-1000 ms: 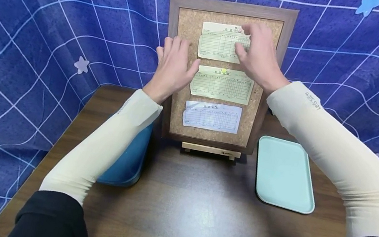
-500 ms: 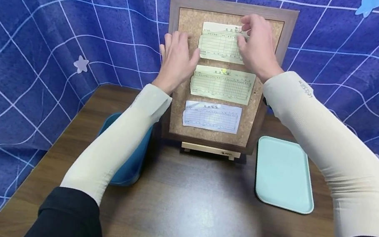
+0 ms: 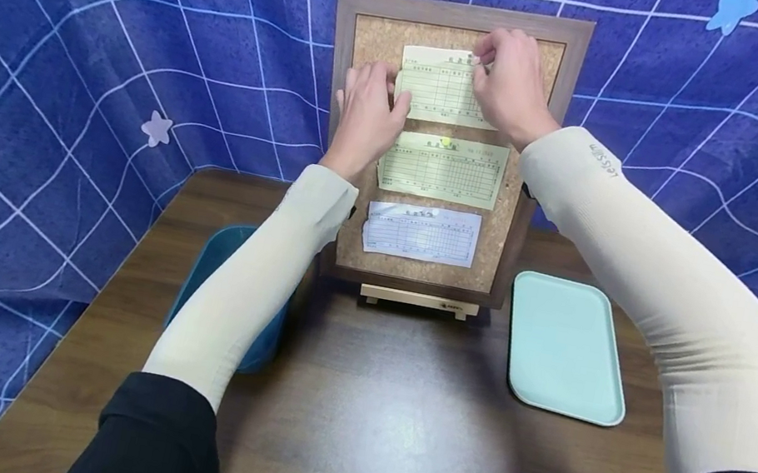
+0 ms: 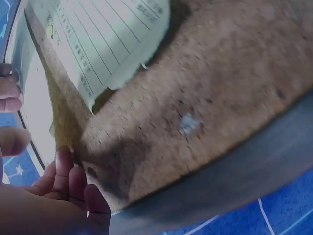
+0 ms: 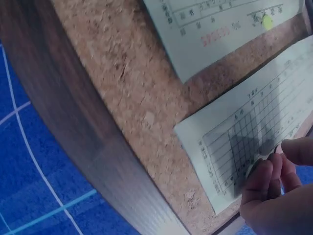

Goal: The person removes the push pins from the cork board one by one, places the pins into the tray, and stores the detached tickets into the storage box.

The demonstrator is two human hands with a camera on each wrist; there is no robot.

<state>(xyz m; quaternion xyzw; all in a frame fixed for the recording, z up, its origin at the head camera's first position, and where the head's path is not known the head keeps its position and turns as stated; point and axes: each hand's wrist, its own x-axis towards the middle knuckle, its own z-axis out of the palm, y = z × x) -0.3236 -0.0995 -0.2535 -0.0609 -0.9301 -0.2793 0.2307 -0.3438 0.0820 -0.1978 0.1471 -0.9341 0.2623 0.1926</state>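
Observation:
A framed cork board [image 3: 502, 250] stands upright on a small wooden stand [image 3: 419, 300]. Three printed slips are on it: a pale green top slip [image 3: 431, 89], a green middle slip [image 3: 439, 173] with a yellow pushpin [image 3: 446, 143], and a bluish bottom slip [image 3: 421, 233]. My right hand [image 3: 515, 83] pinches at the upper edge of the top slip, where its fingers hide the pin. Around the left edge of that slip, my left hand [image 3: 368, 116] has its fingertips against the cork, seen close up in the left wrist view as loosely bent fingers [image 4: 63, 171].
A blue bin [image 3: 266, 335] stands on the table at the left, partly behind my left forearm. At the right lies a light turquoise tray [image 3: 568, 350]. A blue curtain [image 3: 273, 15] with white lines hangs behind the wooden table [image 3: 391, 425].
My left hand has moved right and slightly up to the top slip's left edge. My right hand has shifted slightly up, its fingers closing at the slip's top edge where a pinkish pin showed.

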